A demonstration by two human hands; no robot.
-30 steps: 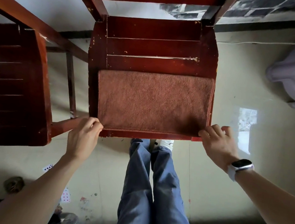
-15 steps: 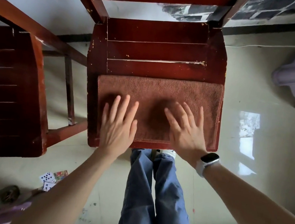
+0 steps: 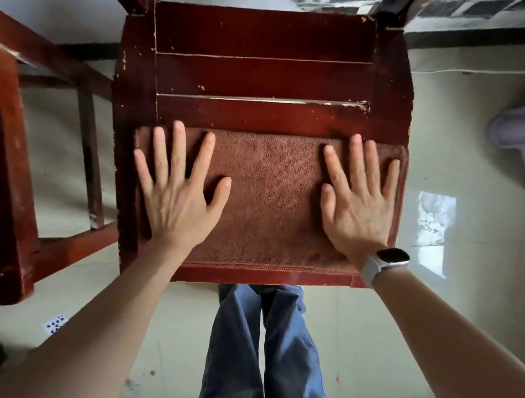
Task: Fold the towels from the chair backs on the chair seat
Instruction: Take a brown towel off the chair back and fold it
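1. Towel (image 3: pixel 267 199): folded, flat on the chair seat (image 3: pixel 262 77), centre frame, near front edge
2. My left hand (image 3: pixel 178 195): fingers spread, palm pressed on towel
3. My right hand (image 3: pixel 356 209): likewise flat, gripping nothing

Both bare forearms reach forward and slightly inward, palms down. The left hand (image 3: pixel 178 194) lies flat with all five fingers spread wide, thumb angled toward the middle. The right hand (image 3: pixel 357 206) is flat too, fingers fanned a little closer together, thumb pointing up and inward, well apart from the left; neither hand closes a grip, and blue-trousered legs (image 3: pixel 266 356) stand below between the arms.
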